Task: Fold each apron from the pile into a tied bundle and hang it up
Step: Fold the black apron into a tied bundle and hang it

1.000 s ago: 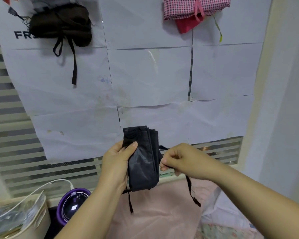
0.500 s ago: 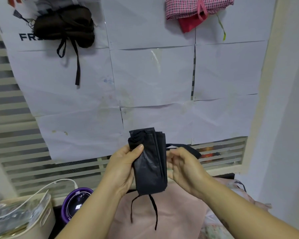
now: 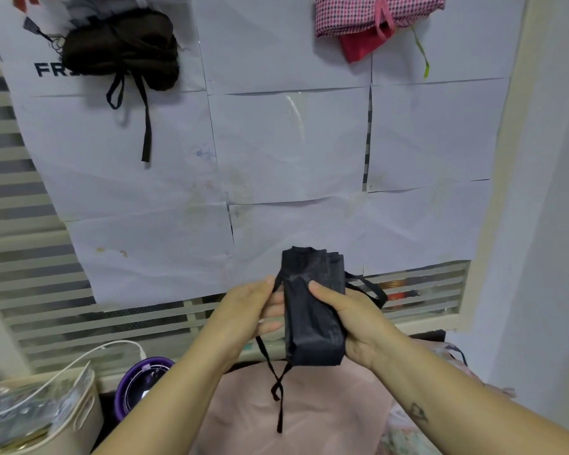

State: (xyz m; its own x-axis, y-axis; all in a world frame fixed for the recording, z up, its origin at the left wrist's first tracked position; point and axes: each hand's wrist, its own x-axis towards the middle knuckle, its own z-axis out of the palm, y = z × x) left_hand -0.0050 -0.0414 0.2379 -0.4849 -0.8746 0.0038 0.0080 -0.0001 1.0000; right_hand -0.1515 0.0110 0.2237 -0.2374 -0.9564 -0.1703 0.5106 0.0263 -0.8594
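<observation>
A black apron (image 3: 312,310), folded into a narrow upright bundle, is held in front of me at chest height. My right hand (image 3: 355,320) grips the bundle from the right, thumb across its front. My left hand (image 3: 250,310) sits at the bundle's left edge and pinches a black strap near the top. Two loose strap ends (image 3: 278,385) cross and hang below the bundle. Another strap loop (image 3: 370,289) sticks out behind my right hand.
A dark tied bundle (image 3: 122,50) hangs top left on the paper-covered wall (image 3: 289,142); a pink checked bundle (image 3: 375,11) hangs top right. Below lie pink fabric (image 3: 309,408), a purple round device (image 3: 142,382), and a cream bin (image 3: 46,428) with a white cable.
The bundle passed from my left hand's grip to my right hand, which let go of the side strap. My left hand shifted to the strap on the left edge. The straps now hang crossed below.
</observation>
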